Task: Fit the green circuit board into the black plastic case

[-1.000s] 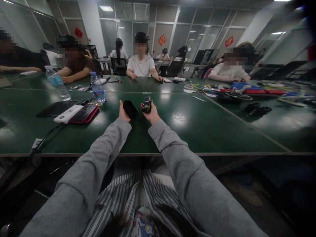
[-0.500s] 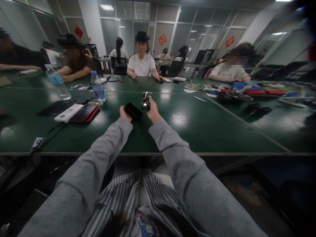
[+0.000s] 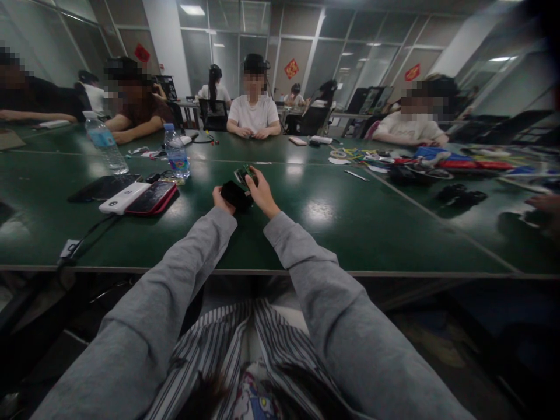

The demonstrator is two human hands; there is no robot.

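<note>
My left hand (image 3: 222,200) is closed round the near left side of a black box-like case (image 3: 235,195), held just above the table. In my right hand (image 3: 261,191) is a small green circuit board (image 3: 245,174) with silvery parts, gripped between thumb and fingers. The board is tilted and sits close above the far right edge of the case; I cannot tell whether they touch. The inside of the case is too dark to make out.
On the green table (image 3: 350,233), a white power bank (image 3: 125,198) and a red-edged phone (image 3: 153,198) lie to the left, near two water bottles (image 3: 177,154). Cables and tools (image 3: 437,160) are heaped at the right. People sit across the table.
My right hand has turned and brought the circuit board left, over the case. My left hand stays nearly still. The person opposite has drawn both hands together.
</note>
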